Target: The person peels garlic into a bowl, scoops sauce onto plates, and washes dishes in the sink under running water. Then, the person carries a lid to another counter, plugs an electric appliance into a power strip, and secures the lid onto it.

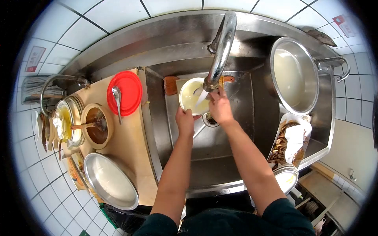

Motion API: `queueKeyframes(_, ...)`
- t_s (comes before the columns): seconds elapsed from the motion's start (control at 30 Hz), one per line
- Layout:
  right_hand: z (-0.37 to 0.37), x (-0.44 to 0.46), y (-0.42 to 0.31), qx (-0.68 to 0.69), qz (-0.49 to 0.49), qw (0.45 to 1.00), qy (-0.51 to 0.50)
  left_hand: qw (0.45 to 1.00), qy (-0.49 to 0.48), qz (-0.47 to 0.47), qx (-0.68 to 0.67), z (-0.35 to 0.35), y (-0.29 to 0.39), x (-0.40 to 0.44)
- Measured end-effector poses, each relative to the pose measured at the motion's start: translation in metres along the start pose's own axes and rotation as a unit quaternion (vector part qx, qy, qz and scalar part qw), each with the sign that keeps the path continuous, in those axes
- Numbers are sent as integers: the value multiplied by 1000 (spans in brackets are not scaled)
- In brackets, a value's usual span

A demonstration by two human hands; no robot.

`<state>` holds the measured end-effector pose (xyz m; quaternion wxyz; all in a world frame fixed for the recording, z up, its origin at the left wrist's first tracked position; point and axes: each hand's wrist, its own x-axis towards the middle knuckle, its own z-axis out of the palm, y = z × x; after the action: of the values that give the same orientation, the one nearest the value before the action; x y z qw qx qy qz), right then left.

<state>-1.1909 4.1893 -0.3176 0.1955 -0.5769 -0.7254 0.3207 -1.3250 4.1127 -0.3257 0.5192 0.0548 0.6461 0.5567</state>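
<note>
A pale yellow bowl (189,98) is held tilted under the faucet (222,51), and water runs from the spout into it. My left hand (186,121) grips the bowl's lower rim with its fingers wrapped round the underside. At the bowl's right side, just beneath the spout, is my right hand (220,107); its fingers are bent and partly hidden by the faucet and bowl, so what they hold cannot be made out. Below the bowl, the drain (210,121) shows in the metal sink (236,137).
Left of the sink, a wooden board (134,157) bears a red lid (136,92) with a spoon (117,100), a brown pot (98,141) and a metal basin (112,183). Rightward are a large metal bowl (289,78) and a white tray (285,114) of brown food.
</note>
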Motion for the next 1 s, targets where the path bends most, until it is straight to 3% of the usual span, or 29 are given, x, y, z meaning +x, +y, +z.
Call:
queueKeyframes(0.1,12,3,-10,74,95,993,-8,997,-35,68,-31,6,17,-24)
queueKeyframes(0.2,18,14,-3,49,130,990,-23,994,-40,100,-23,4,17,-34)
queueKeyframes(0.27,20,16,-5,50,229,970,-69,992,-25,122,5,4,19,-40)
queueKeyframes(0.3,20,17,-7,49,276,955,-92,985,-20,166,47,2,14,-38)
queueKeyframes(0.37,47,12,18,218,375,892,-128,959,-7,253,130,-4,0,-30)
queueKeyframes(0.4,56,9,29,299,419,845,-145,966,-14,222,130,-4,8,-36)
queueKeyframes(0.43,47,13,21,134,307,922,-197,973,-23,191,131,-3,24,-46)
queueKeyframes(0.47,35,20,14,-38,181,953,-239,978,-33,159,131,-3,35,-51)
queueKeyframes(0.5,27,26,9,-208,47,938,-272,965,-50,170,195,-8,40,-50)
queueKeyframes(0.6,27,35,12,-59,70,995,-39,920,-102,179,333,-24,64,-40)
queueKeyframes(0.73,3,38,-7,115,127,984,-42,914,-134,172,342,-20,105,-33)
queueKeyframes(0.8,8,33,-8,99,218,969,-66,902,-112,175,379,-12,129,-42)
queueKeyframes(0.83,9,30,-15,91,263,957,-77,927,-121,192,298,-12,122,-42)
queueKeyframes(0.9,10,11,-38,261,334,903,-66,957,-138,220,130,-15,87,-44)
queueKeyframes(0.93,9,5,-46,342,366,863,-62,957,-137,226,118,-18,75,-43)
queueKeyframes(1.0,15,6,-41,206,317,923,-75,957,-134,238,93,-21,60,-45)
